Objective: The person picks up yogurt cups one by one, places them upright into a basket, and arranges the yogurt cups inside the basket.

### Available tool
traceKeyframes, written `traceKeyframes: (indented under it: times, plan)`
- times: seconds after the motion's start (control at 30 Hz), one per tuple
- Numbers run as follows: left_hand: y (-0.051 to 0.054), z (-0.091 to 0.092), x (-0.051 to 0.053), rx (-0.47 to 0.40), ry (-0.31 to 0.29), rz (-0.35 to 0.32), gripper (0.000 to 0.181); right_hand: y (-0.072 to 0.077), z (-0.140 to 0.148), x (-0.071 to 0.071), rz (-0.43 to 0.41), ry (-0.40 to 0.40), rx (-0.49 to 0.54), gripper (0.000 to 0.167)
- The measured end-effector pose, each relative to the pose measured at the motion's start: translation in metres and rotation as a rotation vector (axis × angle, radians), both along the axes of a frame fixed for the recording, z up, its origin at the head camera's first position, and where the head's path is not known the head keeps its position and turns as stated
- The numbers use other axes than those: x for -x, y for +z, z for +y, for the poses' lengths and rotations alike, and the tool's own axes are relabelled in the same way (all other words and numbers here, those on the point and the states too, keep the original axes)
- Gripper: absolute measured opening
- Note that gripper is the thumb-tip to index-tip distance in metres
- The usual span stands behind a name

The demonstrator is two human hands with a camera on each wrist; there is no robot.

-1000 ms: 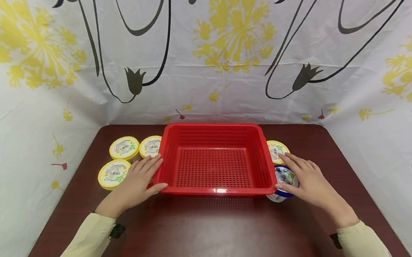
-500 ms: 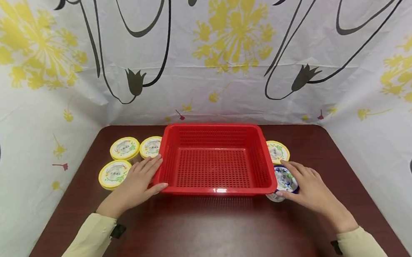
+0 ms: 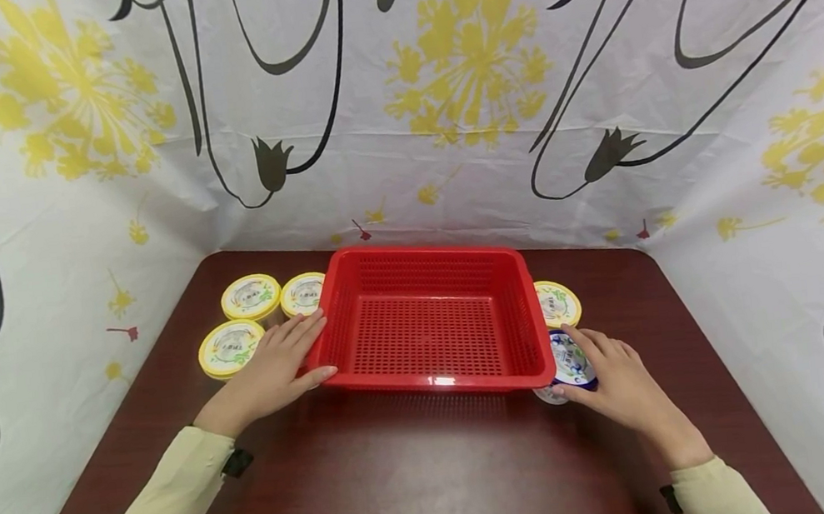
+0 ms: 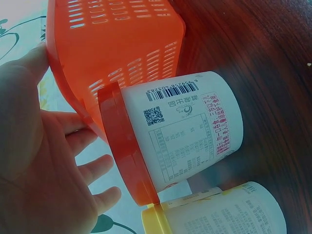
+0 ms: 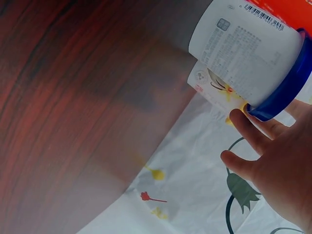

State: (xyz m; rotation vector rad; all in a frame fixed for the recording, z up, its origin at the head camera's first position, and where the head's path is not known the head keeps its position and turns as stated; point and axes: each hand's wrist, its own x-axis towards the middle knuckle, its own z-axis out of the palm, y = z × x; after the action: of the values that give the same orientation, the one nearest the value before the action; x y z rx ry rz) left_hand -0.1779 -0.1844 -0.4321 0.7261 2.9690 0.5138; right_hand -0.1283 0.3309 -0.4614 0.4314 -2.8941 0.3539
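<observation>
In the head view, a red perforated basket (image 3: 424, 335) sits between both hands. My left hand (image 3: 267, 381) rests at its left rim, fingers extended. The left wrist view shows my left hand (image 4: 48, 165) beside a red-lidded white tub (image 4: 180, 131), hidden from above, close against the basket (image 4: 117, 53). My right hand (image 3: 629, 385) is at a blue-lidded tub (image 3: 572, 360) by the basket's front right corner, thumb and fingertips at the lid's edges. In the right wrist view, my right hand's (image 5: 282, 161) fingers are spread beside the blue-lidded tub (image 5: 243, 48).
Yellow-lidded tubs (image 3: 231, 349) stand left of the basket, and another yellow-lidded tub (image 3: 557, 304) is behind the blue-lidded one. A dark red wooden table (image 3: 421, 482) lies beneath. Patterned white cloth (image 3: 374, 185) hangs around its back and sides.
My right hand has come slightly down and left, and its fingertips have shifted to the blue lid's edge, showing more of the lid. The left hand and basket look still.
</observation>
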Motion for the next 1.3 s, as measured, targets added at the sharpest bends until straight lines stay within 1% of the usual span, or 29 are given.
traceKeyframes:
  times: [0.17,0.37,0.47,0.7,0.8,0.93,1.07,1.3]
  plan:
    - [0.001,0.0,-0.001,-0.001,0.006,-0.016,0.089,0.0,0.0,-0.001,0.027,0.005,0.007,0.095]
    - [0.001,0.0,-0.001,0.0,0.001,-0.003,0.088,0.0,0.004,-0.003,0.047,0.008,0.035,0.095]
    - [0.001,0.0,-0.002,-0.005,0.0,-0.001,0.088,0.002,0.007,-0.005,0.055,-0.003,0.047,0.096]
    - [0.002,-0.001,-0.002,-0.005,0.007,-0.003,0.088,0.003,0.011,-0.008,0.059,-0.006,0.065,0.096]
    - [0.002,0.0,-0.001,0.0,0.003,0.001,0.088,0.005,0.014,-0.009,0.064,-0.019,0.071,0.096]
    - [0.001,0.0,-0.001,0.002,0.0,0.001,0.088,0.011,0.019,-0.011,0.067,-0.047,0.077,0.097]
    - [0.0,0.0,0.0,-0.003,0.001,0.001,0.088,0.021,0.024,-0.012,0.076,-0.064,0.088,0.099]
    - [0.0,0.0,0.0,0.001,-0.004,0.009,0.088,0.039,0.032,-0.013,0.134,-0.077,0.118,0.102]
